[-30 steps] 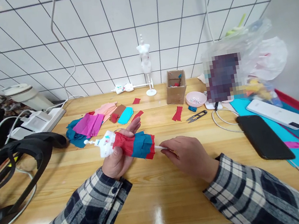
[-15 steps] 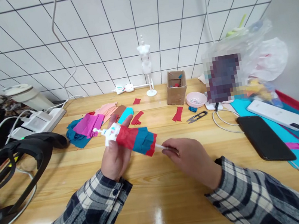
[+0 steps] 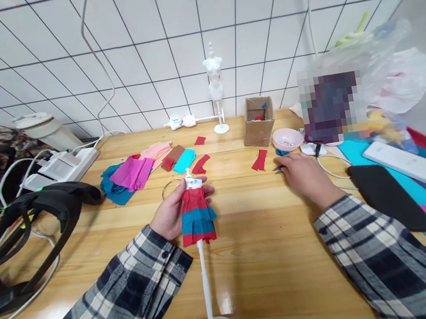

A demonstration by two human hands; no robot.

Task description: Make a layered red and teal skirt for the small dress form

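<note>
My left hand (image 3: 168,212) is closed around a small white dress-form mannequin (image 3: 206,284), holding it nearly upright, with its round base toward me at the table's front edge. Over the mannequin's body hangs a crepe-paper dress (image 3: 198,218) in red with blue layers across the skirt. A thin ring (image 3: 169,189) shows beside my left fingers. To the right, my right hand (image 3: 308,176) rests low on the table, fingers closed over thread snips (image 3: 278,169). Only the blade tips show; the handle is hidden under the hand. A blue paper scrap (image 3: 281,152) lies just beyond the fingertips.
Crepe-paper pieces (image 3: 132,173) lie at the back left, with red scraps (image 3: 259,160) farther right. Another mannequin (image 3: 214,81) stands by the wall. A cardboard box (image 3: 258,122), a pink bowl (image 3: 287,139), a black phone (image 3: 391,198) and a black headset (image 3: 56,206) surround the work area.
The mannequin has turned from lying sideways to upright, its base now toward me. My right hand has let go of its stand and moved right onto the thread snips. The view has shifted slightly.
</note>
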